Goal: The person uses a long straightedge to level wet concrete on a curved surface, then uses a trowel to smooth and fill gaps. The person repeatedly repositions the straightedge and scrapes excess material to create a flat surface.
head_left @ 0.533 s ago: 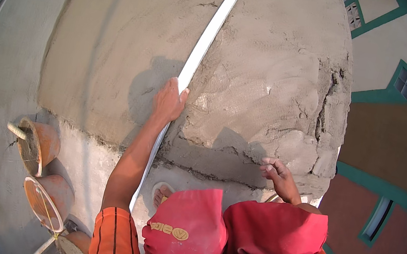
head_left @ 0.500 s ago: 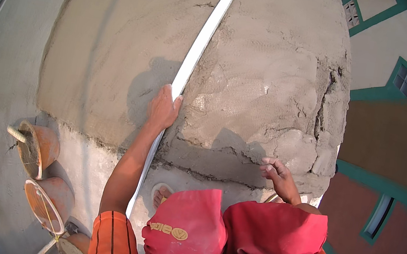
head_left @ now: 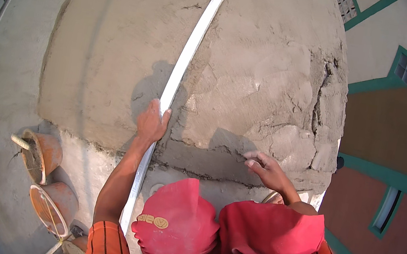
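One long white bar [head_left: 190,50] slanting down across a mortar surface [head_left: 263,51] and past its lower edge. Left hand [head_left: 151,121] closed around the bar not far above that edge, fingers to the left, thumb to the right. Right hand [head_left: 266,171] half open near the lower right corner, fingers loosely curled, gripping nothing visible; cannot tell whether touching mortar. Beyond the lower left corner, orange buckets [head_left: 54,152].
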Available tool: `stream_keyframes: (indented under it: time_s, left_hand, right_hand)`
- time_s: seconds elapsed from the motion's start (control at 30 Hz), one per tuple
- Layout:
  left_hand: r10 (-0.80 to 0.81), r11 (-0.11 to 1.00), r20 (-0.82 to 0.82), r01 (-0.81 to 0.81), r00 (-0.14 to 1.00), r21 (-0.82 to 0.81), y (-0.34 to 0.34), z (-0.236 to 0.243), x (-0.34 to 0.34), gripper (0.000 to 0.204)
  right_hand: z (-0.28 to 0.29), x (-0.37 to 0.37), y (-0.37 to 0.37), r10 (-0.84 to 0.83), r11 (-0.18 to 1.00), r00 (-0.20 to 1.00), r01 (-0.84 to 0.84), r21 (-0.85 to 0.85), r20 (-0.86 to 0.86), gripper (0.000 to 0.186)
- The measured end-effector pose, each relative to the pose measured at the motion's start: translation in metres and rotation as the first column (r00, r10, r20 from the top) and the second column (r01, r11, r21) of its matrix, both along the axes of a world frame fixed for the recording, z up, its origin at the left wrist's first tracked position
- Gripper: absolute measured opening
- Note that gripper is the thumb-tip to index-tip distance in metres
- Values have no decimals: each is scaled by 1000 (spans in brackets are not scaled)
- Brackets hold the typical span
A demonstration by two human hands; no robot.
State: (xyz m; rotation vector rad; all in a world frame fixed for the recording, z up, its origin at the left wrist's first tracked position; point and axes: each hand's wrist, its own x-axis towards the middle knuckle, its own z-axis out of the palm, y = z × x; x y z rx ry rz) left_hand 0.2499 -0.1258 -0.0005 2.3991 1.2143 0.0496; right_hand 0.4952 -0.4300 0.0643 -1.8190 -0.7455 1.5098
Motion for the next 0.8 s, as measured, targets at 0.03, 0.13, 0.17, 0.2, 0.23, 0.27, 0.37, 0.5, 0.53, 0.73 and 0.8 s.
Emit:
stream_keyframes:
  time_s: [0.03,0.13,0.17,0.2,0.23,0.27,0.37,0.5,0.53,0.73,0.8]
  left_hand:
    - [22,1000,1,-22,1000,-10,-1,0,-3,35]
    - [103,991,101,-110,990,72,-11,5,-16,41]
    - [144,982,132,-158,981,107,-23,8,-35,44]
    - [199,972,116,-211,973,105,-38,12,-58,46]
    - [259,957,98,-269,961,110,-57,20,-84,49]
    - [312,940,90,-321,946,119,-73,24,-97,52]
    - [390,911,14,-388,921,143,-131,18,-150,55]
    - [486,873,-126,-472,865,125,-183,0,-177,60]
    - [498,867,-198,-478,844,139,-182,-1,-172,60]
    - [591,806,-330,-559,736,196,-168,1,-150,43]
    - [598,800,-292,-581,746,152,-172,0,-150,45]
  right_hand:
    - [4,3,14,112,992,987,-118,40,112,39]
    - [23,29,87,318,914,871,-387,125,375,40]
    - [29,34,111,335,891,856,-424,163,394,39]
    - [34,40,135,376,861,809,-485,153,451,41]
    - [34,46,163,414,823,757,-549,147,507,42]
    - [26,58,195,373,766,645,-620,172,667,44]
    - [-5,53,286,338,621,450,-767,164,826,47]
    - [-55,44,367,38,488,250,-850,200,968,53]
    - [-57,49,380,113,493,250,-855,164,962,55]
    - [-82,79,408,217,469,69,-882,-42,974,73]
    - [-78,73,406,289,459,55,-884,-87,956,82]
